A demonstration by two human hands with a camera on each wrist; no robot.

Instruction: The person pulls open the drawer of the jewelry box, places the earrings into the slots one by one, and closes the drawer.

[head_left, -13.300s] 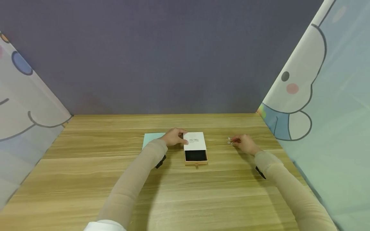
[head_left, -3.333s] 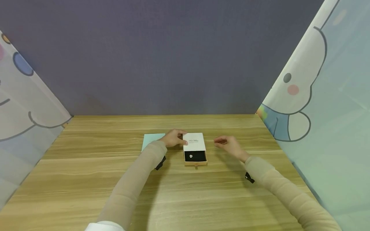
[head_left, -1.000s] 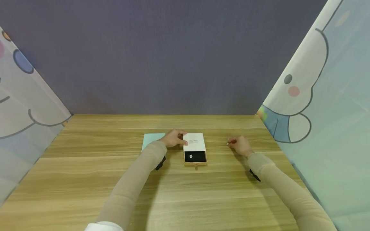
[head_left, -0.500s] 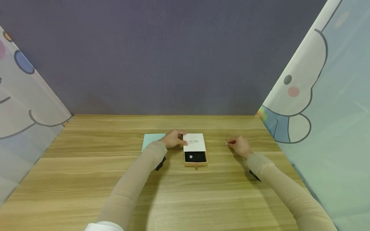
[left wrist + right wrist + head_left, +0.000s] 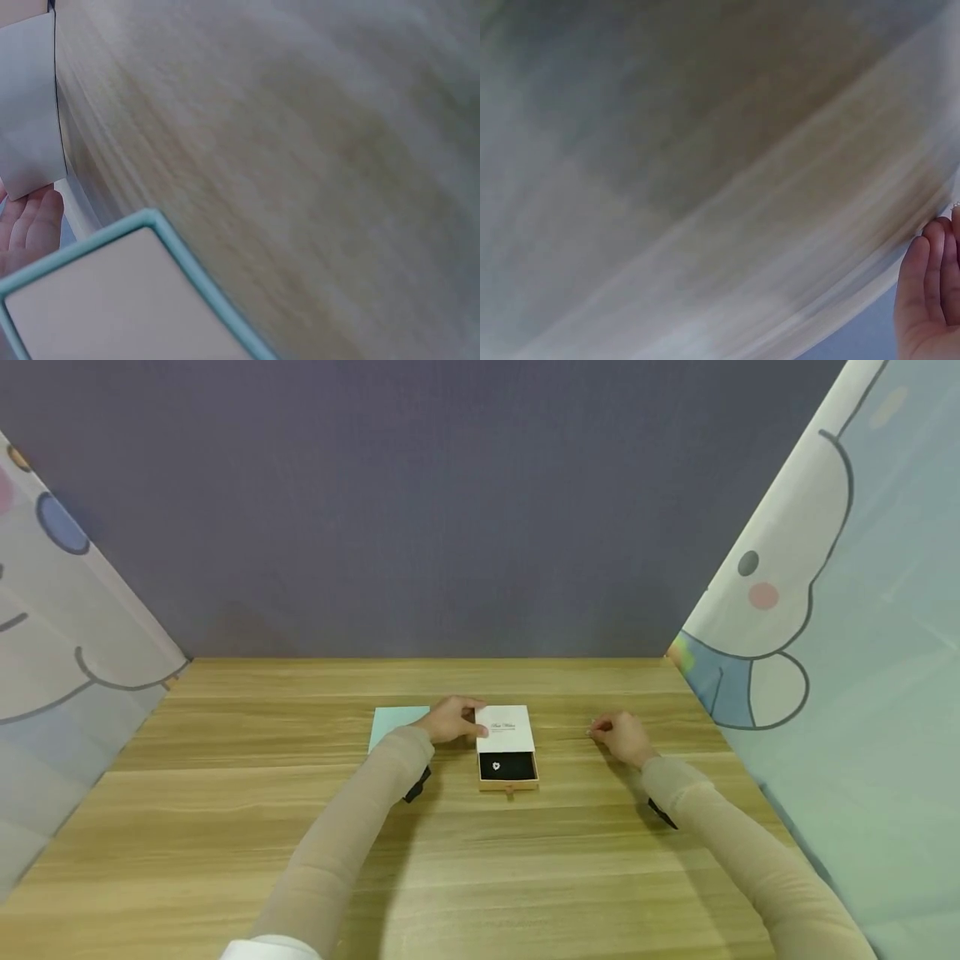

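Note:
In the head view my left hand (image 5: 448,718) grips the left side of a white box sleeve (image 5: 510,739) with dark lettering, thumb on its top face. The left wrist view shows fingers (image 5: 37,221) against the sleeve's end (image 5: 30,105). A tan-rimmed drawer (image 5: 510,786) with a black lining sticks out of the sleeve's near side; on the lining lies a small silver heart-shaped jewellery piece (image 5: 496,767). To the right, my right hand (image 5: 624,739) pinches at a small silver jewellery piece (image 5: 589,733) low over the table. In the right wrist view a sparkling bit (image 5: 955,205) shows at the fingertips.
A pale teal flat box (image 5: 393,722) lies left of the sleeve, partly under the left forearm; its teal rim (image 5: 202,277) fills the near corner of the left wrist view. The wooden table (image 5: 480,877) ends at a dark panel behind and printed curtains at both sides.
Since the oldest frame, a silver heart piece has come into the drawer. The right hand moved away from the drawer side back to the silver pieces, and shifts slightly there. The left hand stays put.

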